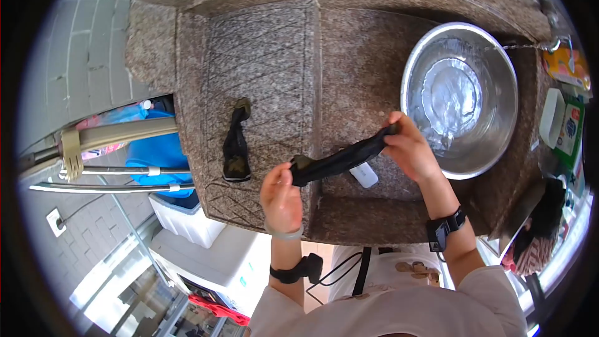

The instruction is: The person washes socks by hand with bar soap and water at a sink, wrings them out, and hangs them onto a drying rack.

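A dark sock [342,161] is stretched lengthwise between my two hands above the stone sink. My left hand [282,200] pinches its olive-marked end on the left. The other end, higher up at the right, is gripped in the fingers of my right hand [409,150], close to the rim of the metal basin. A second dark sock [236,143] with olive patches lies on the ridged stone washboard [268,56], left of my hands. Partly hidden under the held sock is a white bar-shaped object [364,175] on the sink floor.
A large metal basin [407,81] with water stands in the sink's right part, and a thin stream runs from the tap [550,45]. Along the right edge are an orange package [566,67] and a green-and-white package [569,131]. Metal poles [112,171] jut in at left.
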Tool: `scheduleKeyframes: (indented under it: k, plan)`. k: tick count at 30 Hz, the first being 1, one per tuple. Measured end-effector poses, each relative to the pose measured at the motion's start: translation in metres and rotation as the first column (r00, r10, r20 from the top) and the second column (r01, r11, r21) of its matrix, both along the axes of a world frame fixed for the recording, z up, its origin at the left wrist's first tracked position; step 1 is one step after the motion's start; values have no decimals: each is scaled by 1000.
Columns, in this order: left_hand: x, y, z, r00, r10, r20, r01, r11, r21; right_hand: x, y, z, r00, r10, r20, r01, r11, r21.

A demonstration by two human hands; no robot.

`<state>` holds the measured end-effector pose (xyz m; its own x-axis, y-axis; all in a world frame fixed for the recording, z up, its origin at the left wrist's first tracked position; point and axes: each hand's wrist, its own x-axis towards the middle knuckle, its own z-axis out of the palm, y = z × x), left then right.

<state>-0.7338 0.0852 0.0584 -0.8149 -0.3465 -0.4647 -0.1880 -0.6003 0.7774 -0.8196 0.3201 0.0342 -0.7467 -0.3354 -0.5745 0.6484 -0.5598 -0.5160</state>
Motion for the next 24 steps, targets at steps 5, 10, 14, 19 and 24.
scheduleKeyframes:
  k: [5, 10, 14, 19, 24]
  plan:
    - [1, -30, 33, 978, 193, -72, -202, 969, -141, -26, -35, -7, 953, 270, -138, -229, 939, 256]
    - [37, -59, 19, 979, 192, -71, -204, 872, -445, -45, -93, -2, 888, 385, -251, -339, 917, 209]
    - [42, -73, 17, 967, 241, -84, -254, 879, -404, -69, -161, -38, 746, 504, -434, -377, 858, 349]
    - [45, -80, -7, 946, 300, 124, -285, 951, -122, -81, -208, -38, 459, 805, -375, -63, 451, 890]
    - [35, -88, -21, 842, 501, 199, -425, 844, -328, -83, -231, -42, 464, 847, -259, -88, 335, 938]
